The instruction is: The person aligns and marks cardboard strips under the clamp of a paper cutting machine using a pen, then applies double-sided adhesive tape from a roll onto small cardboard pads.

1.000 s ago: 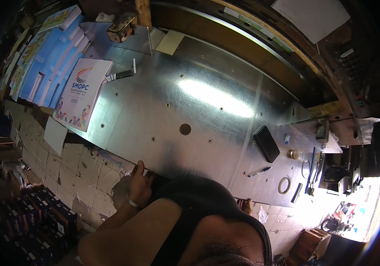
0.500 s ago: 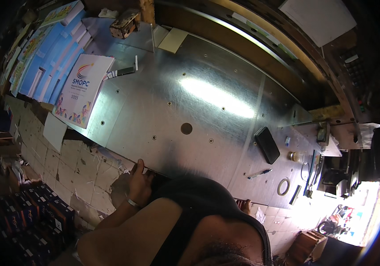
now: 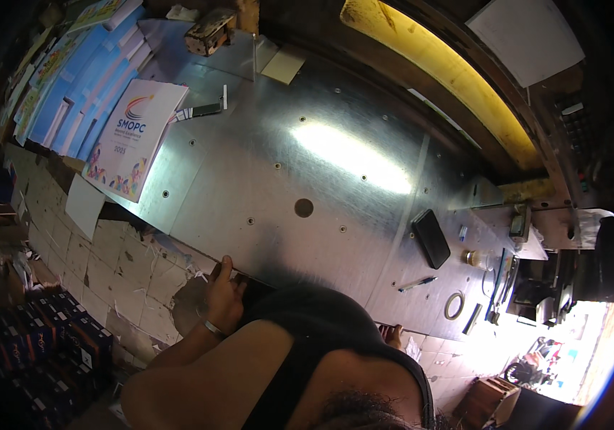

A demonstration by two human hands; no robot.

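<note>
My left hand (image 3: 224, 299) is at the front edge of a metal work table (image 3: 307, 251), its thumb up and its fingers curled in at the edge. Whatever those fingers press or hold is hidden. Farther right along the same edge is my right hand (image 3: 393, 335), mostly covered by my body, with bent fingers at the rim. What it touches cannot be made out. Beyond the table runs a machine's dark front, where a long yellow panel (image 3: 457, 72) shows.
At left stand blue-covered stacks of booklets (image 3: 81, 97) with a white booklet (image 3: 135, 140) in front. A black phone (image 3: 431, 239), a pen (image 3: 418, 284) and a tape roll (image 3: 454, 305) lie at right. A rusty metal block (image 3: 208, 34) sits far left; dark boxes (image 3: 88, 340) stand below.
Across the machine front, the long yellow panel now shows where a bright metal bar ran before. Both hands keep their places at the table edge. The whole view has shifted slightly.
</note>
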